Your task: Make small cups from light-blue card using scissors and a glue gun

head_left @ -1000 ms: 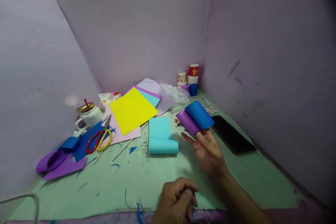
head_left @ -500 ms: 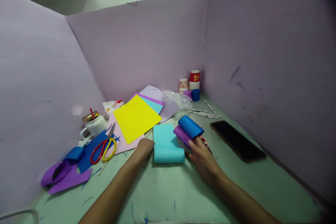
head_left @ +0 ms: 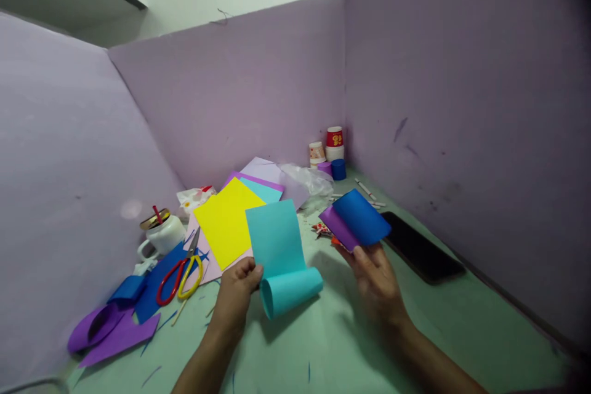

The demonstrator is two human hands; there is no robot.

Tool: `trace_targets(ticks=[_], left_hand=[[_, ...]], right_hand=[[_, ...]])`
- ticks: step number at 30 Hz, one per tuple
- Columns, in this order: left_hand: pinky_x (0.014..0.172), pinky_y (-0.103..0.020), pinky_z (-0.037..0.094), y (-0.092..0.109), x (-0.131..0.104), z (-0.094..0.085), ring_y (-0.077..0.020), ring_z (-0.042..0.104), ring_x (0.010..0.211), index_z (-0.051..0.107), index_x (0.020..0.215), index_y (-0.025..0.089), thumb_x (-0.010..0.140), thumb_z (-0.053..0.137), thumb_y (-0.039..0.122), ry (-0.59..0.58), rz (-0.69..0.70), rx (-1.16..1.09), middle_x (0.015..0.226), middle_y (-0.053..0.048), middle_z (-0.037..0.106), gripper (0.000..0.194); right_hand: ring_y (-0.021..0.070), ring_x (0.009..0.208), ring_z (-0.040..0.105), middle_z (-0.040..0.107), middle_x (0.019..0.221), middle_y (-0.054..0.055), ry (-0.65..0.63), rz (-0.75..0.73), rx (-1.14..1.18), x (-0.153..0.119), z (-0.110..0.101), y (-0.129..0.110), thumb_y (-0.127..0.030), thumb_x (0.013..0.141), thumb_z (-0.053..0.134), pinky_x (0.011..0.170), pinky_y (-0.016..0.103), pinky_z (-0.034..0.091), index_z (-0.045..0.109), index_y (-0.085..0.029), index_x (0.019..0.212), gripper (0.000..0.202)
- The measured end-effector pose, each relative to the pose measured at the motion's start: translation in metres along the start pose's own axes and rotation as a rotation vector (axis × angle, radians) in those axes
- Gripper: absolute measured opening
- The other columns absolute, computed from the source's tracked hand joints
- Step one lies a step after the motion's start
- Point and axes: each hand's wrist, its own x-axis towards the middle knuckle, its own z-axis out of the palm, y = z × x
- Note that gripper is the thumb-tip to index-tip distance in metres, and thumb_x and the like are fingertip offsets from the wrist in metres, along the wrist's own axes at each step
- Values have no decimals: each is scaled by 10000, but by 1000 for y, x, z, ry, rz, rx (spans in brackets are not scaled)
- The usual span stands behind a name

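My left hand (head_left: 235, 295) pinches the left edge of a light blue paper sheet (head_left: 277, 237) between thumb and fingers. The sheet's lower end is curled into a loose roll, and its shadow falls on the table below. Off to the right, my right hand (head_left: 376, 283) is closed on two curved paper pieces, one blue (head_left: 360, 215) and one purple (head_left: 339, 229). The blue piece overlaps the purple one, and their undersides are hidden. Behind these fingers shows a small red-patterned item (head_left: 322, 231), partly covered; its kind I cannot make out.
At left lie scissors (head_left: 180, 274), blue paper (head_left: 159, 277) and purple curled strips (head_left: 117, 338), near a white mug (head_left: 164, 237). A yellow sheet (head_left: 226, 221) tops several papers. Paper cups (head_left: 335, 144), a clear plastic bag (head_left: 307, 180) and a phone (head_left: 425, 252) stand or lie farther right.
My left hand has lifted the light blue sheet, which now tilts up. My right hand has raised and turned the blue and purple pieces, uncovering the red-patterned item. The view has shifted slightly.
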Motion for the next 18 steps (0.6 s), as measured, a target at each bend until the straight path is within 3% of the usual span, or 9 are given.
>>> trace_targets(ticks=[4, 9, 12, 14, 16, 18], left_hand=[[471, -159, 318, 13, 1, -22, -40, 372, 471, 499, 554, 160, 571, 761, 202, 48, 62, -255, 492, 96, 432, 266], [503, -208, 421, 21, 24, -52, -80, 493, 498, 535, 672, 169, 708, 650, 216, 28, -31, -574, 559, 49, 515, 130], [503, -220, 440, 10, 26, -61, -76, 494, 515, 553, 778, 150, 862, 540, 322, -29, -38, -743, 619, 50, 510, 191], [505, -225, 450, -3, 27, -62, -72, 496, 524, 563, 829, 141, 889, 517, 364, -63, -43, -825, 666, 43, 529, 236], [512, -227, 463, -15, 29, -60, -74, 516, 549, 572, 884, 137, 892, 517, 367, -95, -56, -886, 725, 26, 562, 237], [516, -229, 472, -25, 33, -59, -79, 533, 572, 575, 926, 135, 891, 521, 360, -125, -74, -931, 771, 12, 582, 233]], right_hand=[[255, 1136, 552, 624, 1184, 51, 39, -25, 18, 3, 0, -5, -401, 811, 608, 1035, 437, 375, 514, -267, 1241, 461], [276, 1126, 568, 650, 1150, 66, 68, 42, -4, 0, 2, -6, -445, 754, 653, 1039, 442, 380, 555, -234, 1185, 490], [238, 1111, 588, 666, 1140, 22, 63, 94, -9, 1, -3, -6, -451, 749, 653, 979, 345, 460, 541, -256, 1212, 515], [197, 1016, 641, 698, 1070, -25, 84, 179, -31, 4, -11, 0, -432, 713, 698, 816, 235, 548, 566, -308, 1178, 499], [211, 912, 679, 726, 974, -20, 87, 230, -30, 10, -22, 10, -433, 699, 705, 673, 239, 583, 593, -315, 1135, 465], [224, 870, 688, 738, 907, -9, 50, 253, -41, 14, -33, 23, -430, 717, 684, 636, 256, 586, 611, -300, 1105, 416]])
